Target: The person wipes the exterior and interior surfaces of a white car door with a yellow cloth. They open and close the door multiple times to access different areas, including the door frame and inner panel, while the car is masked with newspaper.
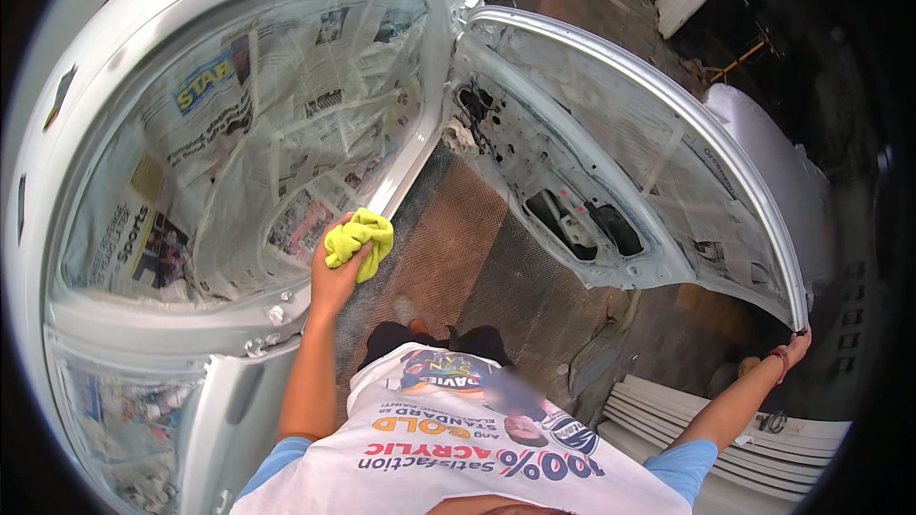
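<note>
My left hand [330, 278] is closed around a bunched yellow-green cloth [372, 234]. It is beside the lower end of the pale sill [401, 172] of a white car body [95, 67], where the doorway opens. Out to the right, my right hand [798, 351] grips the outer corner of an open car door [658, 262]. The door's bare inner panel shows cut-outs and holes, and its window frame [668, 67] is pale grey. Newspaper sheets [286, 133] cover the car's large window opening, and more lie behind the door's window.
Below the doorway is a brown and grey textured floor [448, 238]. White slatted panels [725, 434] lie at the lower right, under my right arm. A silvery covered shape [763, 143] stands beyond the door. Farther back is a yellow-handled tool [744, 59].
</note>
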Available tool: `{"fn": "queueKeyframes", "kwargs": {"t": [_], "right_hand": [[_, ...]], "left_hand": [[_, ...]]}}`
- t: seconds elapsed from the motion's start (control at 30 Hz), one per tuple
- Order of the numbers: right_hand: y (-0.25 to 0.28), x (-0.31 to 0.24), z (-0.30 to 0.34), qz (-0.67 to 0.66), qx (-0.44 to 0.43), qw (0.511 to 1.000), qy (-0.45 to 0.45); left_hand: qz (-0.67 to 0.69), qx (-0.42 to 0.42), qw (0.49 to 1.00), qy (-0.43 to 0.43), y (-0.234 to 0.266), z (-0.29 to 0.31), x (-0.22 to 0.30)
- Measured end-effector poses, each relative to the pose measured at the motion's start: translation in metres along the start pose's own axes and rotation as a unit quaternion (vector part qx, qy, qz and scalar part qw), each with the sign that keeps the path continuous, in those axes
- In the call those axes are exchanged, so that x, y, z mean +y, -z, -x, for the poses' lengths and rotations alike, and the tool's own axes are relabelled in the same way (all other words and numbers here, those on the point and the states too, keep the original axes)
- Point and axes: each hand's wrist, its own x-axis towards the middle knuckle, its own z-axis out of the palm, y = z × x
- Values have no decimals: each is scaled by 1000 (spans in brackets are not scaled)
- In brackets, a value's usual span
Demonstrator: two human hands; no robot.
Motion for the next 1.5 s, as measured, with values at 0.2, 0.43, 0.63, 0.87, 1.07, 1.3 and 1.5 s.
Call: {"fn": "queueKeyframes", "kwargs": {"t": [0.2,0.43,0.63,0.87,1.07,1.3,1.5], "right_hand": [[-40,54,182,-39,199,979,-18],[-283,267,588,151,-374,783,-472],[-506,66,739,-99,-884,403,-215],[-548,-77,761,-128,-884,263,-363],[-503,-169,826,-82,-952,277,-99],[-475,-225,905,-256,-883,311,242],[-519,-170,893,-152,-891,425,50]], "left_hand": [[93,-53,992,65,-41,-73,-17],[-29,-83,977,197,-90,-105,-9],[196,-84,953,214,-130,-121,29],[228,134,945,191,-79,-102,-11],[241,201,900,302,-42,-53,-65],[691,159,693,-129,-9,-39,-25],[639,125,671,-356,117,-11,78]]}}
